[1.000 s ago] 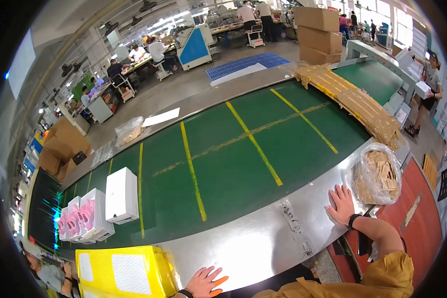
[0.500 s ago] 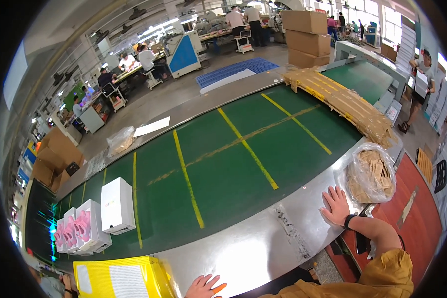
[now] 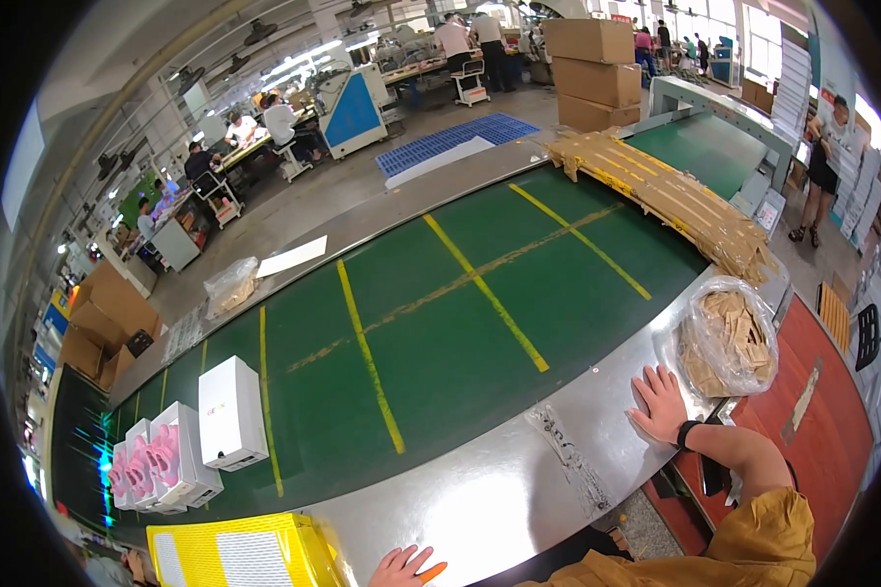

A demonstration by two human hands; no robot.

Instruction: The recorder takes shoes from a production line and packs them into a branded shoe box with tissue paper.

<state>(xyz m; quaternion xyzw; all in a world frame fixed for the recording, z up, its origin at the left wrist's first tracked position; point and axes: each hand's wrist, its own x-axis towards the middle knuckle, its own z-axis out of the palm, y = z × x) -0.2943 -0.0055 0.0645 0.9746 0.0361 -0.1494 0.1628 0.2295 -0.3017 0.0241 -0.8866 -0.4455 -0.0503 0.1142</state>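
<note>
My right hand (image 3: pixel 662 404) lies flat on the shiny metal border (image 3: pixel 480 499) of a green conveyor belt (image 3: pixel 440 362), fingers spread and nothing in it. Just beyond it sits a clear plastic bag (image 3: pixel 727 338) of brown paper pieces. At the lower edge, my left hand (image 3: pixel 399 570) rests on the same metal, fingers apart. A bright orange covering or piece shows at its thumb; I cannot tell which. Left of that hand stands a yellow box-like thing with white panels (image 3: pixel 250 556).
A closed white box (image 3: pixel 232 414) and open white boxes with pink shoes (image 3: pixel 171 455) stand on the belt's left part. Taped cardboard (image 3: pixel 671 196) spans the belt at the far right. A red board (image 3: pixel 803 411) lies beside my right forearm. Another person (image 3: pixel 827 166) stands far right.
The view has shifted slightly. My hands rest in the same places on the metal. The person at the far right no longer visibly carries the white box.
</note>
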